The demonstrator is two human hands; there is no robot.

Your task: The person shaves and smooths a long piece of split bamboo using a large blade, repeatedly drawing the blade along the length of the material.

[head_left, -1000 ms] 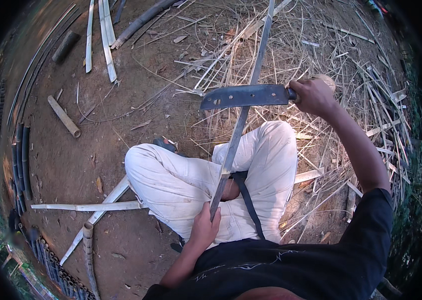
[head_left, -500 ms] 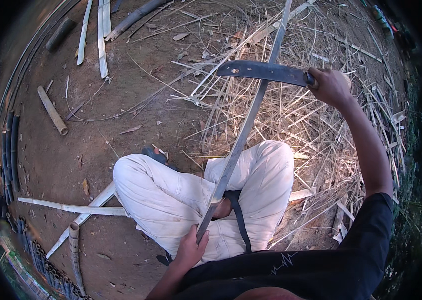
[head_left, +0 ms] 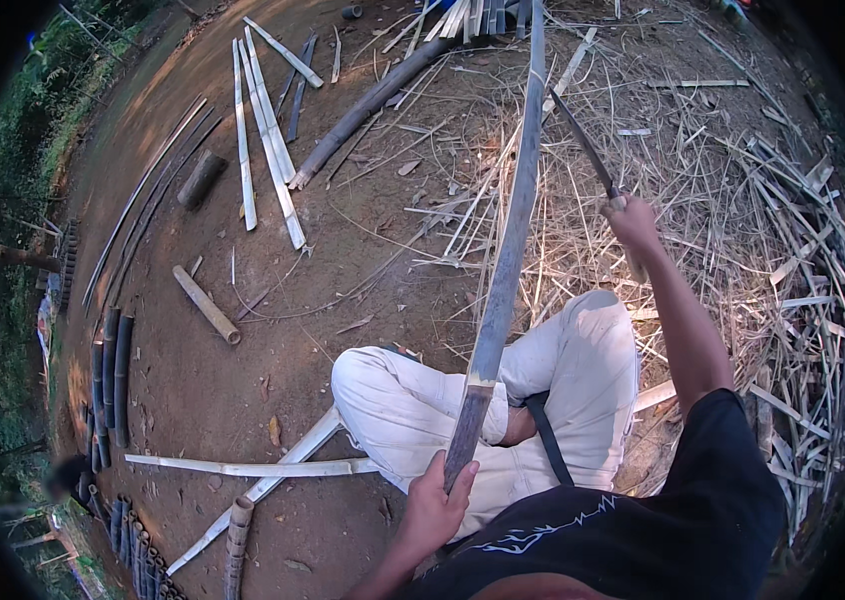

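Observation:
I sit cross-legged on bare ground in pale trousers. My left hand (head_left: pixel 435 510) grips the near end of a long split bamboo slat (head_left: pixel 508 260) that runs away from me toward the top of the view. My right hand (head_left: pixel 633 222) is raised out to the right and is closed on the wooden handle of a long dark machete (head_left: pixel 583 140). The blade points up and to the left, its tip close to the slat, seen nearly edge-on.
A thick layer of bamboo slivers and shavings (head_left: pixel 743 230) covers the ground ahead and to the right. Split pale strips (head_left: pixel 268 150), a dark pole (head_left: pixel 368 105) and short cut pieces (head_left: pixel 207 305) lie to the left. Two pale slats (head_left: pixel 253 467) cross near my left knee.
My right hand swung the machete from flat across the slat to raised, the blade now edge-on and pointing up-left. My view tilted up, showing more ground ahead. My left hand kept its grip.

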